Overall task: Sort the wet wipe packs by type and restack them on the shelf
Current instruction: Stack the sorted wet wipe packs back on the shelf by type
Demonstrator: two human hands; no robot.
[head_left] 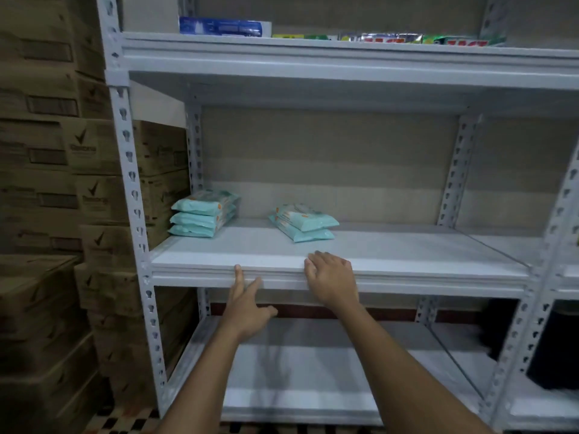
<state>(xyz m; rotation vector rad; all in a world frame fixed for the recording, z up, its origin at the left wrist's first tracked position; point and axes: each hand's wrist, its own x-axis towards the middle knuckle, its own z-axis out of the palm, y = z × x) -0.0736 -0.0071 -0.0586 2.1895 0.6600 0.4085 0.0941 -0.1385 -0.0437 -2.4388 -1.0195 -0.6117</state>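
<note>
Two stacks of pale teal wet wipe packs lie on the middle shelf [407, 245] of a white metal rack. The left stack [203, 217] has three packs, set against the left post. The other stack [303, 222] holds two packs near the middle, lying askew. My left hand [247, 305] is stretched out with straight fingers, its fingertips at the shelf's front lip. My right hand [330, 278] rests over the front edge with relaxed fingers, just below the middle stack. Neither hand holds anything.
Brown cardboard boxes [53, 214] are piled high along the left of the rack. The top shelf carries a blue box [219, 26] and colourful packets [407, 39]. The lower shelf [313, 371] is bare. A dark object [551, 349] sits at the lower right.
</note>
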